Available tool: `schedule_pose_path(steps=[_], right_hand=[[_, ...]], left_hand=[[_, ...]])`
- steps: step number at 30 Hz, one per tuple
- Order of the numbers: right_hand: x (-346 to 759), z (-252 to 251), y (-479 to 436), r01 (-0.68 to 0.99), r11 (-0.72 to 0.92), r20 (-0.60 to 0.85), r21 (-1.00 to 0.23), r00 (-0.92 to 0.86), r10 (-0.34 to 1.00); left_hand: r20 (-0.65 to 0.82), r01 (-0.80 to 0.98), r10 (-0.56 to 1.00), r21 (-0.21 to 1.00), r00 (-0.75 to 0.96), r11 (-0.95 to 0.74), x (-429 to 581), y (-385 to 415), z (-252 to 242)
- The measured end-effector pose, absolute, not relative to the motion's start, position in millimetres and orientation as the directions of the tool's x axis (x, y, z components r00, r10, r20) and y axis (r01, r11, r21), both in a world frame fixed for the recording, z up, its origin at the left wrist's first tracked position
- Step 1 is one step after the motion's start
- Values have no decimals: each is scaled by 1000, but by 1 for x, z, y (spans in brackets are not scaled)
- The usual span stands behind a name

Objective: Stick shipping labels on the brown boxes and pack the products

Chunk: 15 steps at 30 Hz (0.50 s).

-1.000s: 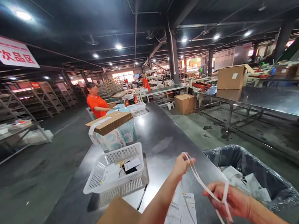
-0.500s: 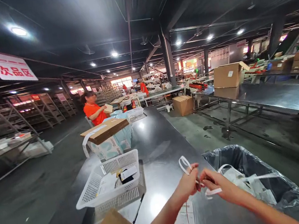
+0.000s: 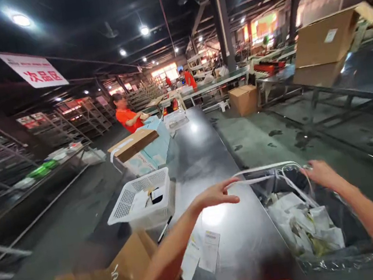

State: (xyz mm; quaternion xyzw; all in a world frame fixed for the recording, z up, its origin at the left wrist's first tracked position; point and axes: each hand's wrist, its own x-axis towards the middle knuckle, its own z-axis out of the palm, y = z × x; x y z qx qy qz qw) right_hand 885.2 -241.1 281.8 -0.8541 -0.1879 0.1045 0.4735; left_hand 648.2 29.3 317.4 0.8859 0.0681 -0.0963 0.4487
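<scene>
Our left hand [image 3: 216, 196] is spread, fingertips touching the white strap [image 3: 264, 168], which stretches above the bin [image 3: 347, 216] (just beside the worktop [image 3: 210, 155]) to our right hand [image 3: 321, 173], curled around its loops.

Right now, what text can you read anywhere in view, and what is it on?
"次品区", red, on the white hanging sign; smaller line above it blurred.
Paper slips: print too blurred.
Label on the large carton: too small.
Pale blue packs: lettering blurred.
</scene>
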Motion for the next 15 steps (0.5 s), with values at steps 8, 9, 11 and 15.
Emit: schedule_pose_path(steps=[8,9,11,15], right_hand=[[852,312,-155,630,120,372,-768,285,883],[847,309,-149,513,105,244,-852,213,946],[849,294,-149,241,-10,22,-970,131,991],[874,256,-170,-77,-220,-225,-972,49,973]], left_hand=[[-301,108,-89,578,949,-809,697,-5,363],[-301,132,-85,632,950,-764,699,-4,365],[-291,198,-35,732,956,-652,697,4,364],[-244,394,311,628,918,-671,690,26,348]])
